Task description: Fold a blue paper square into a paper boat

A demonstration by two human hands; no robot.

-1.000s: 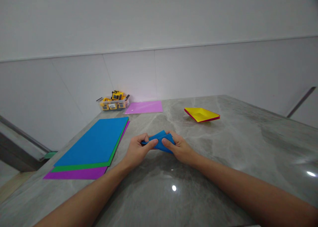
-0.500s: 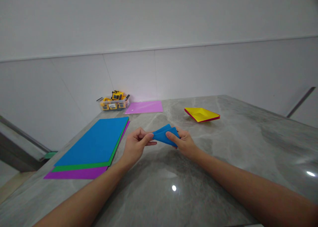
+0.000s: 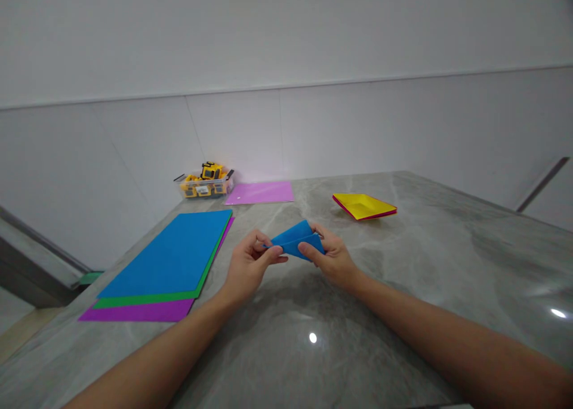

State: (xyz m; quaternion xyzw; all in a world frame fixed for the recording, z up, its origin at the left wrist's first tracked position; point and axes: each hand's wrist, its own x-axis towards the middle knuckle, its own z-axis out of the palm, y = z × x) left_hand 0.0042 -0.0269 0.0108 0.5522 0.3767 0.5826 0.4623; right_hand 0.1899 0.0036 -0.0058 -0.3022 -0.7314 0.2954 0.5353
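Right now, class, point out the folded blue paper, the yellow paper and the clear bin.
folded blue paper (image 3: 293,237), head view, middle
yellow paper (image 3: 363,206), head view, top face
clear bin (image 3: 222,186), head view, front wall

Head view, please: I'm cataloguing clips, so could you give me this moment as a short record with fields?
left hand: pinches left end of folded blue paper
right hand: grips its right end
left side: blue sheet over green sheet over purple sheet
far left: clear tub of yellow toys
beside tub: pink sheet
beyond right hand: yellow folded paper, red layer beneath
surface: grey table
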